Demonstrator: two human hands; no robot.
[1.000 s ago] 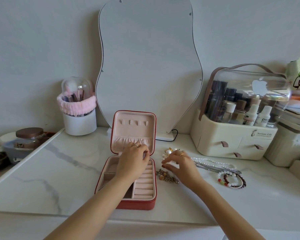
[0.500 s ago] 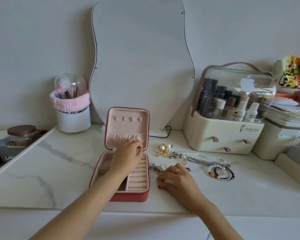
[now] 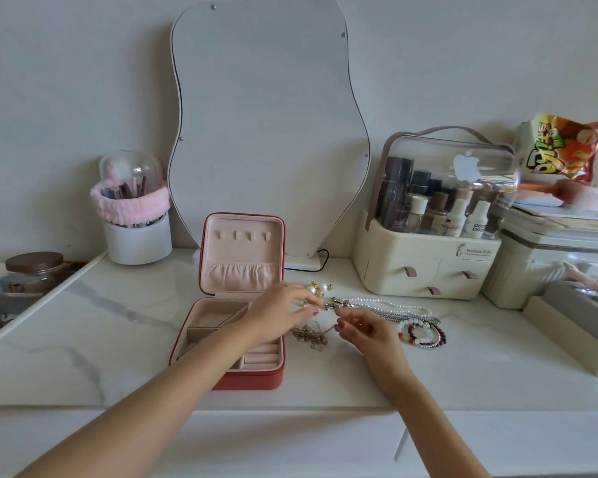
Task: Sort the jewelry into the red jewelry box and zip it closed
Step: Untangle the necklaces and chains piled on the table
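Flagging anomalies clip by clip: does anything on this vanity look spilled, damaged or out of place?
Nothing looks spilled or broken. The only untidy spot is the thin gold chain, lying in a tangled heap on the counter right of the open red jewelry box. The pearl necklace and bead bracelets lie loose beside it, unsorted.

Vanity corner, pale wall and marble top

A plain grey-white wall [image 3: 66,81] backs a white marble-veined tabletop [image 3: 101,326]. A wavy frameless mirror [image 3: 266,132] leans against the wall, with a white brush pot [image 3: 137,241] to its left and a cream cosmetics organiser [image 3: 425,267] to its right, in soft even light.
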